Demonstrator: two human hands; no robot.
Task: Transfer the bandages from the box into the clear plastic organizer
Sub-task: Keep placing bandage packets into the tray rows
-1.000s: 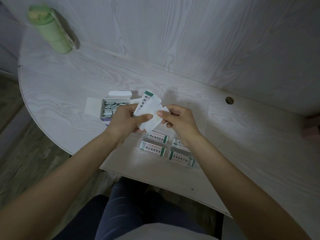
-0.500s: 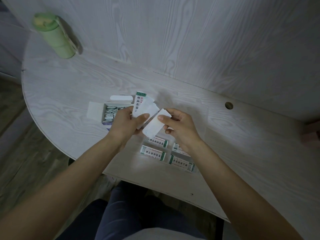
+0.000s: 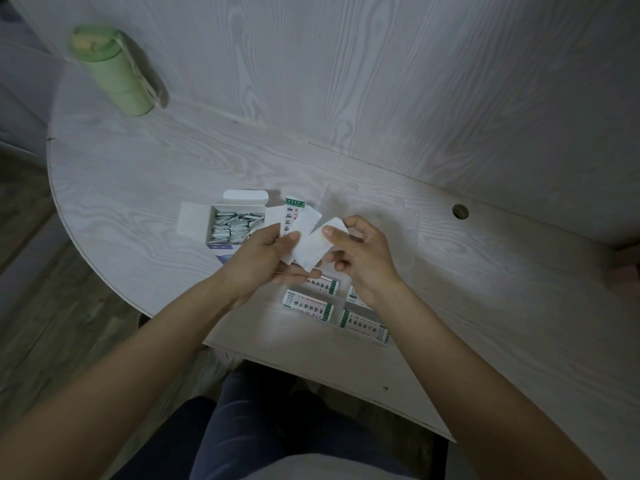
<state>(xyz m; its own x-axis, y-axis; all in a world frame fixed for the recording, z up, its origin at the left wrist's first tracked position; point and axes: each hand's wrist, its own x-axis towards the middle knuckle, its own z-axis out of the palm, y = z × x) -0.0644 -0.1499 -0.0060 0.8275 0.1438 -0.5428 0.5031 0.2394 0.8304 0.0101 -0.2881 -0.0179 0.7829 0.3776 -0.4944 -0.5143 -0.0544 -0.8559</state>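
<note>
green bottle (image 3: 116,69): upright at the far left of the bench (image 3: 145,168), well apart from the work; not part of the task.

box (image 3: 230,221): open, flaps spread, left of the hands on the bench. still holds many bandages packed on edge; by the look of it, most of the stock remains to be moved.

left hand (image 3: 258,263): raised above the bench just right of the box. its fingers are curled around a small fan of bandages (image 3: 299,226), thumb pressing on top; one shows its printed green-edged face, the others their plain white backs.

single bandage (image 3: 320,242): white side up, pinched between thumb and fingers of the right hand (image 3: 363,259), its lower end touching or overlapping the fan in the left hand. judged to be a piece being drawn off the fan for placing.

clear plastic organizer (image 3: 393,336): on the bench at the near edge, below both hands; its walls are hard to make out. four printed bandages (image 3: 308,306) lie flat inside in two rows, partly hidden by the right wrist. whether each is a stack or a single piece cannot be told.

progress: begun, some pieces placed; the handful in hand and the box contents are left.
</note>
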